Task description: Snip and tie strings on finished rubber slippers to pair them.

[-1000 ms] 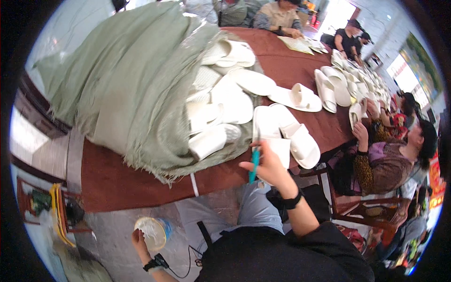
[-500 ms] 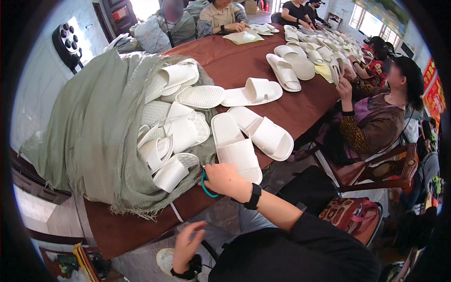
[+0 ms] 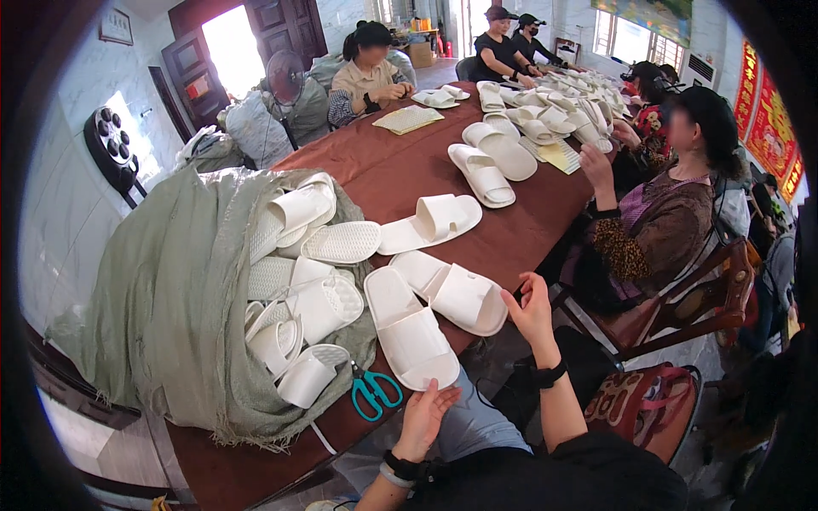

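Note:
Two white slippers lie side by side before me at the table edge: a near slipper (image 3: 411,339) and a second slipper (image 3: 464,296) to its right. My left hand (image 3: 429,415), fingers stretched out, is at the rounded end of the near slipper and seems to touch it. Beside the right end of the second slipper is my right hand (image 3: 533,313), with fingers apart and nothing in it. Teal-handled scissors (image 3: 375,393) rest on the table left of my left hand, blades pointing toward the sack.
An open green woven sack (image 3: 170,281) spills white slippers on the left. A single slipper (image 3: 430,225) lies beyond my pair. Farther along the brown-covered table (image 3: 341,153) are many more slippers, a yellowish sheet (image 3: 408,120) and several seated people. A wooden chair (image 3: 694,294) stands right.
My right hand has let go of the scissors, now lying on the table, and moved right to the second slipper. My left hand has come up to the near slipper. The view has shifted.

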Tool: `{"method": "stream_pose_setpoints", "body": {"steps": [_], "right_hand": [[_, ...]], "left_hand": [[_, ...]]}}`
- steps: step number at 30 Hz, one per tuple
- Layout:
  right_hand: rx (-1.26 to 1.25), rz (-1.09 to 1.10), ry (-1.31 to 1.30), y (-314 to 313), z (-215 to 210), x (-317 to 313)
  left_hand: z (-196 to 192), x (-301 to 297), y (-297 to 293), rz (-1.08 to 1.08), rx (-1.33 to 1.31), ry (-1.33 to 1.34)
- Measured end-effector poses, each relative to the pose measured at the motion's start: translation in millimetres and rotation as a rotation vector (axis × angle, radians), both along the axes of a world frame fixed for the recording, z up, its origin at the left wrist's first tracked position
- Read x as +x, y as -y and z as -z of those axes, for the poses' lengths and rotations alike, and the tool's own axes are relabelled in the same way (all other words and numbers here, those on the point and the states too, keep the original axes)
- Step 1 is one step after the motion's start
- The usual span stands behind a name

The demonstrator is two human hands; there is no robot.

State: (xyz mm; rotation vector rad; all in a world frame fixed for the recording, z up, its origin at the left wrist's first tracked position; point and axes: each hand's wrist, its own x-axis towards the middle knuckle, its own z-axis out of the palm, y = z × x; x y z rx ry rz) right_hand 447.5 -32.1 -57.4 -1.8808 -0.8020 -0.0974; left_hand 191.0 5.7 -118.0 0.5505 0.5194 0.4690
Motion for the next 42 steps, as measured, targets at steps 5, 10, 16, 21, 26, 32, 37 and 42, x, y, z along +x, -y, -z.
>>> {"method": "stream_pose_setpoints", "body": {"steps": [5,10,16,21,26,32,37,42], "right_hand": [[-0.094,-0.391,-0.599,-1,49,3],[0.180,-0.418,-0.889,13,55,13],[0.370,-0.424,-0.829,72,55,35],[0.516,-0.388,-0.420,79,76,25],[0.554,-0.684,-0.297,67,22,8],[0.391,-0.867,-0.079,58,-9,8],[0.369,-0.975,-0.126,49,-26,-16],[0.388,-1.028,-0.091,45,-38,-44]], "left_hand": [[-1,7,10,-0.202,0.115,-0.069],[-26,-34,23,-0.223,0.105,-0.172],[-50,-119,19,-0.453,0.399,-0.427],[-70,-145,-2,-0.616,0.214,-0.283],[-97,-163,-14,-0.466,0.087,-0.233],[-97,-178,-23,-0.462,0.073,-0.165],[-83,-174,-22,-0.419,0.005,-0.073],[-101,-147,-15,-0.408,0.150,-0.068]]}}
